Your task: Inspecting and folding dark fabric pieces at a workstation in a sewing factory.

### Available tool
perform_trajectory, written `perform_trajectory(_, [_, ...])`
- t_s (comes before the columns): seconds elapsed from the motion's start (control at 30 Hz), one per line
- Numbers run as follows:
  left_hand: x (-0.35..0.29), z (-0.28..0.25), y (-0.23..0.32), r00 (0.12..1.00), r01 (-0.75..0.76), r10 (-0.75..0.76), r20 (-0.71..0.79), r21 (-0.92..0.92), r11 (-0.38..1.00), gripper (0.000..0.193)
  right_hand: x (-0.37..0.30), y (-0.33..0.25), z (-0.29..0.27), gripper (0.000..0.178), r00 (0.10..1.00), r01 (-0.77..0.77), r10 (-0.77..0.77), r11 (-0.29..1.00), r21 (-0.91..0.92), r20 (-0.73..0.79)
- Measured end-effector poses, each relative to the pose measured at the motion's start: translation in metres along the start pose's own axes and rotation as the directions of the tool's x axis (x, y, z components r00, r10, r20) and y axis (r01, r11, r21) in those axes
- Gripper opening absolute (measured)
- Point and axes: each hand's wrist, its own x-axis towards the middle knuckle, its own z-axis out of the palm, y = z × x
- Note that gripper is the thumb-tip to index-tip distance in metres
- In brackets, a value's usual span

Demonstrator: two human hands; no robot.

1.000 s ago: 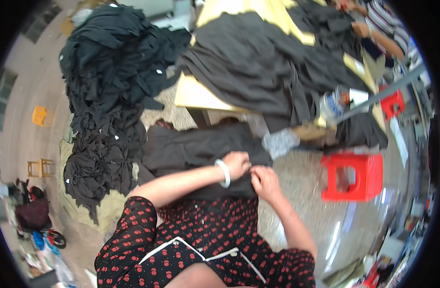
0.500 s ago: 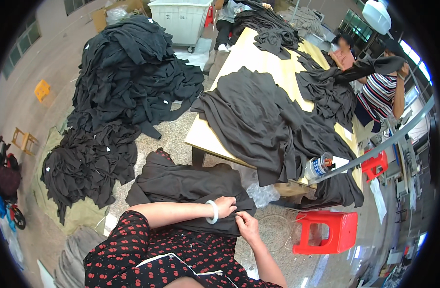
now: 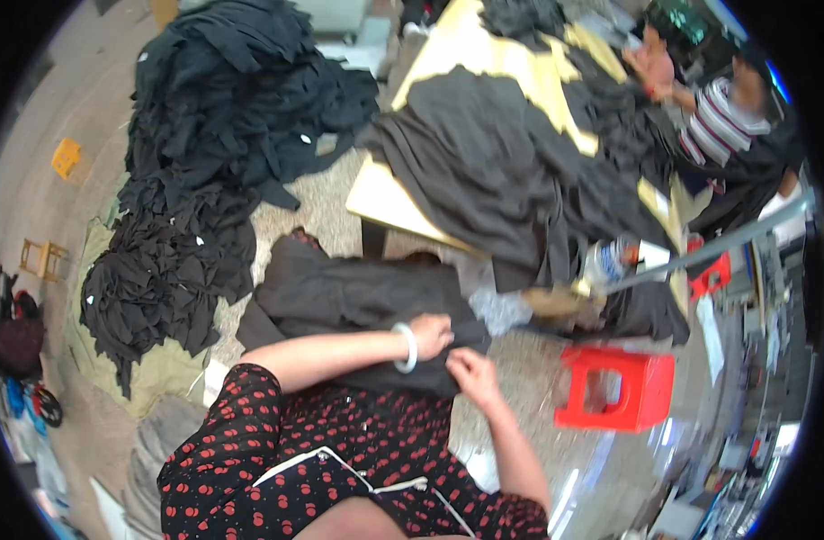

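Across my lap lies a dark grey-black garment (image 3: 358,292), its cloth bunched and folded. My left hand (image 3: 427,337), with a white bangle (image 3: 406,348) at the wrist, is closed on the cloth near the garment's right end. Just beside it, slightly nearer to me, my right hand (image 3: 473,376) has its fingertips pinched at the garment's edge. The two hands are a small gap apart. What lies between the fingers is too small to make out beyond the dark cloth.
A pale yellow table (image 3: 376,193) carries more dark garments (image 3: 493,162) and a clear plastic jar (image 3: 603,263). Dark clothes (image 3: 223,108) are heaped at the left. A red stool (image 3: 646,387) stands at the right. Two people (image 3: 722,121) are beyond the table.
The view has tipped downward, so the scene sits higher. My hands have drawn slightly apart at the garment's edge. The person in stripes has lowered the dark cloth.
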Motion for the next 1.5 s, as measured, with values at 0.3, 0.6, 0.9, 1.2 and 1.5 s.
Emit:
perform_trajectory(0.3, [0.004, 0.001, -0.002, 0.995, -0.063, 0.061, -0.074, -0.027, 0.998, 0.020, 0.003, 0.012, -0.001, 0.016, 0.984, -0.156, 0.149, 0.985, -0.071, -0.095])
perform_trajectory(0.6, [0.002, -0.003, 0.001, 1.000, 0.012, -0.012, 0.000, -0.022, 1.000, 0.023, -0.001, 0.010, 0.001, 0.016, 0.970, -0.190, 0.185, 0.982, -0.015, -0.155])
perform_trajectory(0.9, [0.003, -0.007, 0.004, 1.000, 0.020, -0.020, 0.020, -0.023, 1.000, 0.024, 0.007, 0.004, 0.006, 0.009, 0.957, -0.204, 0.289, 0.739, 0.642, -0.028])
perform_trajectory(1.2, [0.011, -0.021, 0.016, 0.957, 0.216, -0.176, 0.232, -0.159, 0.963, 0.020, 0.014, -0.017, 0.001, 0.011, 0.969, -0.012, -0.039, 0.979, -0.205, -0.244])
perform_trajectory(1.5, [0.009, -0.013, 0.011, 0.949, 0.259, -0.212, 0.232, -0.194, 0.946, 0.015, 0.015, -0.015, 0.003, 0.016, 0.968, -0.023, -0.037, 0.971, -0.239, -0.247])
